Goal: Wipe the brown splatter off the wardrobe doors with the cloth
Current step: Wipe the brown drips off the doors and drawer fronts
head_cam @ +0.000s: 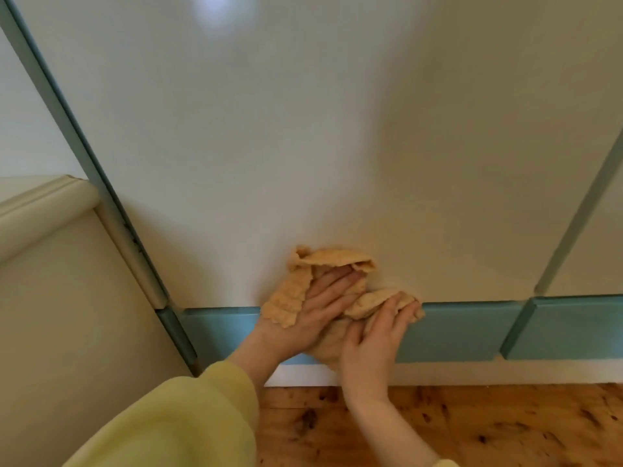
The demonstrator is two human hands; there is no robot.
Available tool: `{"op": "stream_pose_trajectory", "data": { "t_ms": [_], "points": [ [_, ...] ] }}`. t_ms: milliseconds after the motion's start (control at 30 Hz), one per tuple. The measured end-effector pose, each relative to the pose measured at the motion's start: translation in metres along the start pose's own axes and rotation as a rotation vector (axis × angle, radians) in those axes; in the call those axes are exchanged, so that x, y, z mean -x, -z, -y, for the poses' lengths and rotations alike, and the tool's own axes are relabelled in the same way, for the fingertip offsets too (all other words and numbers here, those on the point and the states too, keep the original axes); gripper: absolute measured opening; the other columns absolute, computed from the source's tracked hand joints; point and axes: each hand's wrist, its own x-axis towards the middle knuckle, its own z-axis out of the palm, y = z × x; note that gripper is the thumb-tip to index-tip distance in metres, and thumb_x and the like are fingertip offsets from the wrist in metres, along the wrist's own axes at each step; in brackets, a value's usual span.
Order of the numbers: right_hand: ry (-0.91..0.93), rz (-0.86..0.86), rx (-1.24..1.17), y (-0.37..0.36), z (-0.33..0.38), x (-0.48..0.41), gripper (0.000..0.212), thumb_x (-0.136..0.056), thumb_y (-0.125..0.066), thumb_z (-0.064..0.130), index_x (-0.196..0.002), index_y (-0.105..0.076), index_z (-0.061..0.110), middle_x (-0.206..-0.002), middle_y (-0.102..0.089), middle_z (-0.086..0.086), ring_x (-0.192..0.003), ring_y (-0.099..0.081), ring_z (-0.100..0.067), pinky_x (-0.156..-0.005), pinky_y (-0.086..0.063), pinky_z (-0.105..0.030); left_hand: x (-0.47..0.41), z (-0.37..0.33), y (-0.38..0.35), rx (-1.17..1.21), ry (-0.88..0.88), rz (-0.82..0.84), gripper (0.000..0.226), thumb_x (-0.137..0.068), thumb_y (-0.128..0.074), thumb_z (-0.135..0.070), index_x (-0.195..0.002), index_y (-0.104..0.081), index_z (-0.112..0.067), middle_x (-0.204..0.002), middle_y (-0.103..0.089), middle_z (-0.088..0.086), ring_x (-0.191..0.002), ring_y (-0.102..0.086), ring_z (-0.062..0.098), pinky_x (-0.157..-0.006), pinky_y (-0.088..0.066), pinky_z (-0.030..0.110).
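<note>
A crumpled tan cloth is pressed low against the pale wardrobe door, just above its teal bottom rail. My left hand lies flat on the cloth with fingers spread, a flap of cloth draped over its back. Beside it, my right hand holds a bunched part of the cloth at the rail's top edge. No brown splatter shows on the visible door surface; the patch under the cloth is hidden.
A teal vertical frame bounds the door on the left, and another teal strip divides it from the door to the right. A cream panel with a rounded moulding stands at left. Wooden floor runs below a white plinth.
</note>
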Motion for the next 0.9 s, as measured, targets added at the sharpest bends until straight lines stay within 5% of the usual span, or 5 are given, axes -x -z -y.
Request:
{"op": "stream_pose_trajectory", "data": {
  "t_ms": [67,167,333,467,900],
  "points": [
    [-0.012,0.126,-0.026,-0.008,0.011,0.014,0.065,-0.094,-0.044,0.008,-0.146,-0.005,0.009,-0.153,0.020,-0.007,-0.143,0.005,-0.019,-0.104,-0.005,-0.013,0.034,0.017,0.022,-0.199,0.084,-0.136,0.034,-0.101,-0.024,-0.018,-0.130,-0.041,-0.013,-0.139,-0.039,0.006,-0.143,-0.006,0.016,-0.117,-0.003,0.034],
    [-0.080,0.239,-0.070,-0.018,0.033,0.025,0.073,-0.092,-0.051,0.016,-0.147,-0.003,0.011,-0.153,0.023,-0.005,-0.143,0.006,-0.018,-0.100,-0.003,-0.008,0.048,0.019,0.031,-0.285,0.182,-0.037,0.043,-0.093,-0.038,-0.020,-0.136,-0.036,-0.016,-0.141,-0.036,0.007,-0.140,-0.013,0.020,-0.116,0.001,0.039],
    [-0.154,0.385,-0.135,-0.035,0.061,0.040,0.080,-0.090,-0.055,0.023,-0.146,0.000,0.008,-0.153,0.019,-0.009,-0.143,0.000,-0.022,-0.104,-0.012,-0.014,0.085,0.045,0.048,-0.290,0.388,-0.055,0.064,-0.093,-0.032,-0.025,-0.147,0.003,-0.023,-0.155,0.014,0.000,-0.142,0.011,0.016,-0.113,0.005,0.041],
    [-0.158,0.469,-0.120,-0.048,0.069,0.051,0.075,-0.093,-0.050,0.018,-0.146,0.002,0.008,-0.154,0.015,-0.011,-0.142,-0.005,-0.023,-0.098,-0.009,-0.008,0.087,0.052,0.066,-0.276,0.628,-0.056,0.066,-0.085,-0.035,-0.023,-0.146,-0.009,-0.012,-0.147,-0.018,0.028,-0.138,-0.004,0.034,-0.099,-0.025,0.060],
    [-0.057,0.527,-0.073,-0.064,0.066,0.066,0.064,-0.091,-0.053,0.017,-0.145,-0.020,0.010,-0.150,-0.023,-0.011,-0.137,-0.026,-0.023,-0.113,-0.024,-0.034,0.088,0.017,0.057,0.226,1.348,-0.132,0.077,-0.088,-0.051,0.003,-0.141,0.005,0.004,-0.149,0.000,0.032,-0.139,-0.004,0.045,-0.115,-0.008,0.051]
  ]
}}
